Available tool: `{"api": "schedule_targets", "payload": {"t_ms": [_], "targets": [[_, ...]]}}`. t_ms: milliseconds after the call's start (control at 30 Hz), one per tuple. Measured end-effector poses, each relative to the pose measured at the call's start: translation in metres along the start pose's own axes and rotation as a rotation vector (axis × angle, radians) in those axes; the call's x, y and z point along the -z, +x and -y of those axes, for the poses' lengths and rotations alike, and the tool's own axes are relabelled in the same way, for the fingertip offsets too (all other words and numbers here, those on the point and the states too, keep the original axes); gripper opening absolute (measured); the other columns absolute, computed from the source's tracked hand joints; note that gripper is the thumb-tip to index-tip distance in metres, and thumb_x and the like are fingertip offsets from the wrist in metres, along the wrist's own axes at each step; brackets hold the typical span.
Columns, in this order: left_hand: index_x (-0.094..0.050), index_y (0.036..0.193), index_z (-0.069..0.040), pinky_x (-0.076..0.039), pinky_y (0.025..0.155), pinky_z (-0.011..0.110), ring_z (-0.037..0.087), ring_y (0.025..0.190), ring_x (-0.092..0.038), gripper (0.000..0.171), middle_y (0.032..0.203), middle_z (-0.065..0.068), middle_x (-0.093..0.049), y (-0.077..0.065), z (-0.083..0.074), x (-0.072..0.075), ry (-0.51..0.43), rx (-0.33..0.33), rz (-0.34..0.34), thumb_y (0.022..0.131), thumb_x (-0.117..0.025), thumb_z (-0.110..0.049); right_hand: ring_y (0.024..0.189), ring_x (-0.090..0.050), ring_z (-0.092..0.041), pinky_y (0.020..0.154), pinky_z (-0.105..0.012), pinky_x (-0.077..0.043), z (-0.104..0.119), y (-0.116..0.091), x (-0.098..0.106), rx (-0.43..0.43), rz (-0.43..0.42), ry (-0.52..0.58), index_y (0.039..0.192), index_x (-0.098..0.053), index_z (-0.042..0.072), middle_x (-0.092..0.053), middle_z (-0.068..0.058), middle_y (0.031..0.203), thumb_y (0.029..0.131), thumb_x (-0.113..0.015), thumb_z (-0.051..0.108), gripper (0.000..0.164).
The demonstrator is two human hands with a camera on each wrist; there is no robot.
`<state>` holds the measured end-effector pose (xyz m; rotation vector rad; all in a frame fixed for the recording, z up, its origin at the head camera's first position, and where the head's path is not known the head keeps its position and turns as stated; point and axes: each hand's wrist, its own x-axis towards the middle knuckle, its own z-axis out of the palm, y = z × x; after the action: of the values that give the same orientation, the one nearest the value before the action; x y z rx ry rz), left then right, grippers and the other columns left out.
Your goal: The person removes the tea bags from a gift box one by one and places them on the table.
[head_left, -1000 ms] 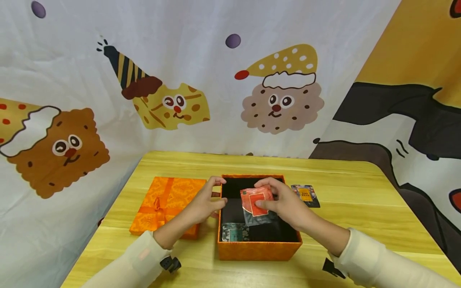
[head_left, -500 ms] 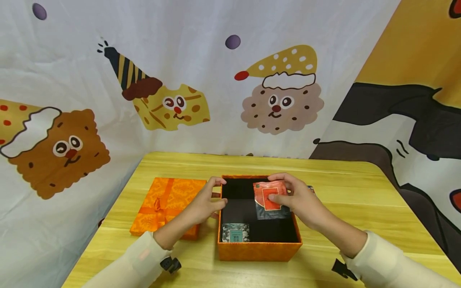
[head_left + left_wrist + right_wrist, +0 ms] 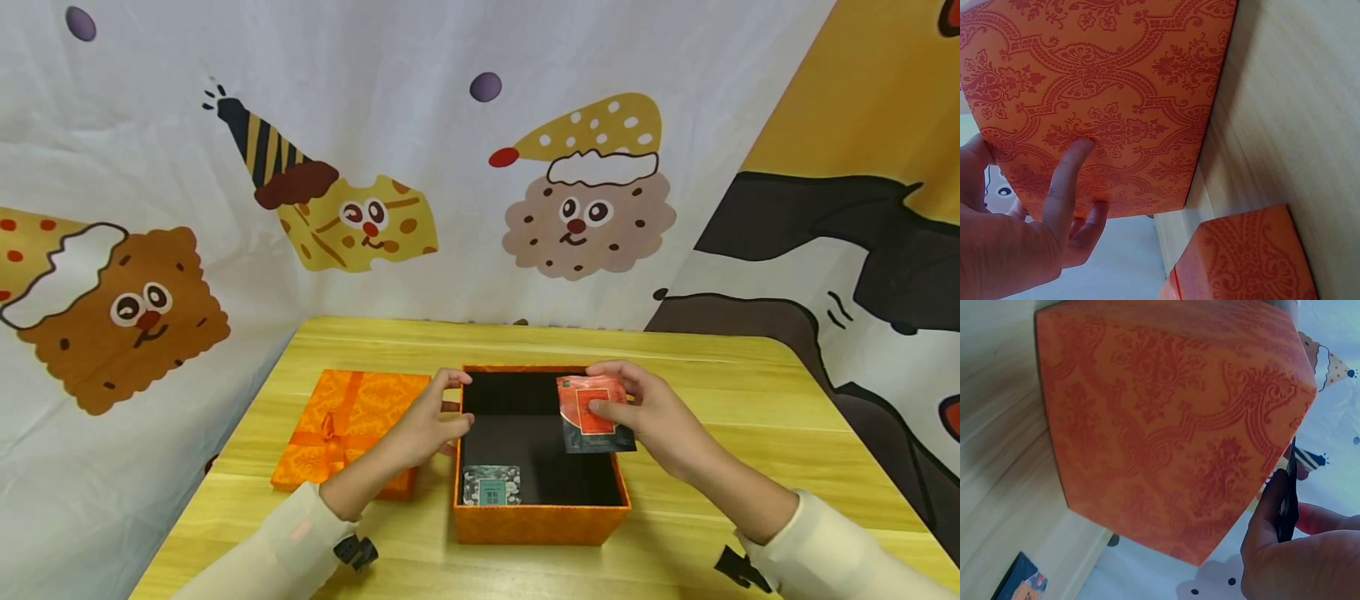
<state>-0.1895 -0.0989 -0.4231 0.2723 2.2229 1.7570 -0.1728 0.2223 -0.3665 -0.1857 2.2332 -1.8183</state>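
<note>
My right hand (image 3: 652,412) pinches a flat red and black sachet (image 3: 596,433) by its right side, above the right wall of an orange patterned box (image 3: 540,525). In the right wrist view the sachet (image 3: 1289,503) appears edge-on between thumb and fingers. My left hand (image 3: 420,425) holds the box's left wall, its thumb at the rim. Fingertips press the outer side in the left wrist view. A grey floral sachet (image 3: 491,486) with a teal label lies in the box's near left corner. The box's inside is black.
Left of the box lies its orange lid (image 3: 352,417) with a ribbon bow. A dark sachet (image 3: 1019,581) with an orange label lies on the wooden table (image 3: 750,400) to the right, hidden in the head view. A cartoon-printed cloth (image 3: 450,183) hangs behind.
My right hand has carried the red and black sachet rightward, from over the box's middle to over its right wall. The left hand and the box have stayed in place.
</note>
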Motion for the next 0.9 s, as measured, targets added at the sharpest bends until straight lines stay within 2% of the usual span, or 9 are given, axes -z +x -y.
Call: {"api": "schedule_targets", "payload": {"t_ms": [333, 600, 900], "targets": [[-0.044, 0.141, -0.017, -0.061, 0.060, 0.041, 0.047, 0.132, -0.050, 0.052, 0.158, 0.014, -0.034, 0.000, 0.001, -0.001, 0.001, -0.002, 0.004, 0.096, -0.070, -0.012, 0.098, -0.063, -0.019, 0.081, -0.028, -0.060, -0.008, -0.005, 0.018, 0.014, -0.038, -0.019, 0.142, -0.045, -0.006, -0.056, -0.015, 0.128, 0.101, -0.066, 0.010, 0.049], [-0.043, 0.142, -0.015, -0.061, 0.060, 0.041, 0.048, 0.132, -0.049, 0.053, 0.158, 0.013, -0.034, 0.001, 0.002, -0.001, 0.001, 0.004, 0.002, 0.096, -0.070, -0.011, 0.096, -0.061, -0.015, 0.080, -0.024, -0.057, -0.012, -0.007, 0.036, 0.022, -0.085, -0.069, 0.139, -0.047, -0.006, -0.055, -0.013, 0.122, 0.105, -0.061, 0.015, 0.042], [-0.044, 0.142, -0.015, -0.061, 0.060, 0.041, 0.047, 0.132, -0.049, 0.053, 0.157, 0.014, -0.034, 0.002, 0.001, -0.001, 0.002, 0.002, -0.004, 0.096, -0.070, -0.010, 0.096, -0.058, -0.013, 0.079, -0.023, -0.056, -0.022, -0.007, 0.056, -0.021, -0.127, -0.038, 0.129, -0.056, 0.016, -0.050, -0.005, 0.122, 0.108, -0.056, 0.019, 0.021]]}}
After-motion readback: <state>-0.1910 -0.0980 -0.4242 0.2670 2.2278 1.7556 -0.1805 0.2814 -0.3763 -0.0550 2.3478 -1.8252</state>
